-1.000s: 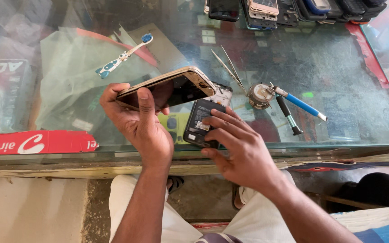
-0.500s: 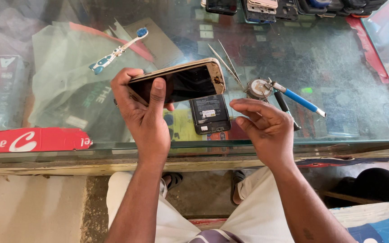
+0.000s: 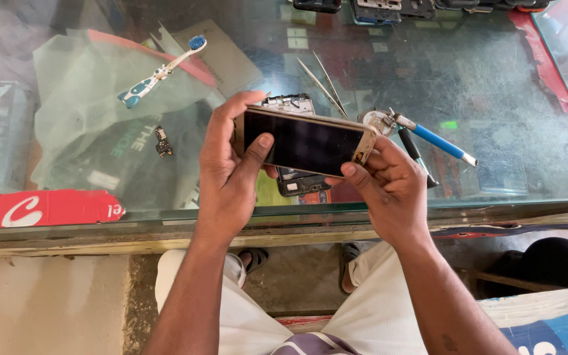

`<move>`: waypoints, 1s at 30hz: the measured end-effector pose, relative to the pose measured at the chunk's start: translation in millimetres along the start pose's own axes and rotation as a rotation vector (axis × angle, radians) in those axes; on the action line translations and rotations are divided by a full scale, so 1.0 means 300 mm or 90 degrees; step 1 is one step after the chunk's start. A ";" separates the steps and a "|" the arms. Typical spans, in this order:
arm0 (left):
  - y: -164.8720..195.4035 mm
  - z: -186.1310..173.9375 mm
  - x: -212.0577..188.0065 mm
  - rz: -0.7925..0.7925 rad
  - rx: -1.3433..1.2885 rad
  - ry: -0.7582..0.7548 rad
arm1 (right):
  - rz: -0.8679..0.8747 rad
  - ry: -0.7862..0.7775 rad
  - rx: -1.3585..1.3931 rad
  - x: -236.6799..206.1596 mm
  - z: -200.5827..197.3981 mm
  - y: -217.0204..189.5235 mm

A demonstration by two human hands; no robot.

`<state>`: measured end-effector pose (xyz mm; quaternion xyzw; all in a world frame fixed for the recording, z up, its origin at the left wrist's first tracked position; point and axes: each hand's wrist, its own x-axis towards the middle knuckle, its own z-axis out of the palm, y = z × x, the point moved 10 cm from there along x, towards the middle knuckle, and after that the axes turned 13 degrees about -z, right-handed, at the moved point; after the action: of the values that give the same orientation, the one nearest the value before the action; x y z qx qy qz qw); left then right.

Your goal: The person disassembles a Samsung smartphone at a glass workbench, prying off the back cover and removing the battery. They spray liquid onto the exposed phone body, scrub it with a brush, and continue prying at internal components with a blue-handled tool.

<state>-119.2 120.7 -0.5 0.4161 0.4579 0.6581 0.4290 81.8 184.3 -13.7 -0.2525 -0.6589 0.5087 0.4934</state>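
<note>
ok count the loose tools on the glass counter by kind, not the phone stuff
toothbrush: 1
tweezers: 1
blue-handled screwdriver: 1
black-handled tool: 1
total: 4

Glass counter (image 3: 494, 85) bears toothbrush (image 3: 159, 72), tweezers (image 3: 323, 82), screwdriver (image 3: 438, 139).

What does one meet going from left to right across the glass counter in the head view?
Toothbrush → left hand → phone held in both hands → right hand → blue-handled screwdriver.
</note>
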 end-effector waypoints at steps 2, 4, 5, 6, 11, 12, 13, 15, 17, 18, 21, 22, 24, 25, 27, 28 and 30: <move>-0.001 -0.021 0.004 -0.035 -0.042 0.034 | 0.027 0.030 -0.006 -0.004 -0.017 0.016; -0.003 -0.031 0.009 -0.057 -0.057 0.062 | 0.029 0.051 0.042 -0.003 -0.027 0.022; -0.001 -0.035 0.012 -0.061 -0.049 0.073 | 0.023 0.050 0.057 0.000 -0.027 0.021; 0.000 -0.040 0.014 -0.066 -0.042 0.085 | 0.017 0.048 0.072 0.004 -0.029 0.021; -0.005 -0.053 0.008 -0.068 -0.073 0.100 | 0.022 0.028 0.121 0.013 -0.025 0.031; -0.010 -0.056 0.008 -0.072 -0.083 0.101 | 0.029 0.023 0.125 0.011 -0.025 0.034; -0.010 -0.058 0.008 -0.067 -0.076 0.101 | 0.035 0.017 0.128 0.009 -0.023 0.037; -0.009 -0.061 0.004 -0.056 -0.062 0.101 | 0.032 0.010 0.139 0.005 -0.024 0.033; -0.007 -0.060 0.001 -0.047 -0.054 0.091 | 0.038 -0.003 0.135 0.004 -0.023 0.032; -0.005 -0.059 -0.001 -0.042 -0.050 0.086 | 0.044 -0.013 0.127 0.004 -0.020 0.033; -0.005 -0.048 0.000 -0.033 -0.089 0.049 | 0.065 -0.012 0.211 0.009 -0.014 0.027; -0.007 -0.053 0.001 -0.035 -0.092 0.057 | 0.077 -0.004 0.258 0.011 -0.015 0.023; -0.012 -0.062 0.005 -0.037 -0.099 0.073 | 0.054 0.039 0.271 0.028 -0.065 -0.007; -0.005 -0.055 0.011 -0.021 -0.063 0.070 | 0.039 0.059 0.279 0.041 -0.095 -0.023; 0.003 -0.040 0.010 -0.002 0.008 0.072 | 0.029 0.149 0.298 0.089 -0.214 -0.041; 0.006 -0.033 0.011 0.008 0.026 0.072 | 0.010 0.184 0.304 0.126 -0.277 -0.049; 0.015 -0.022 0.005 0.028 0.064 0.079 | -0.047 0.181 0.297 0.237 -0.398 -0.082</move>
<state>-126.8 119.6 2.5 0.4054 0.5066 0.6683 0.3638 166.9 285.2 36.2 -0.1769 -0.4568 0.5875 0.6442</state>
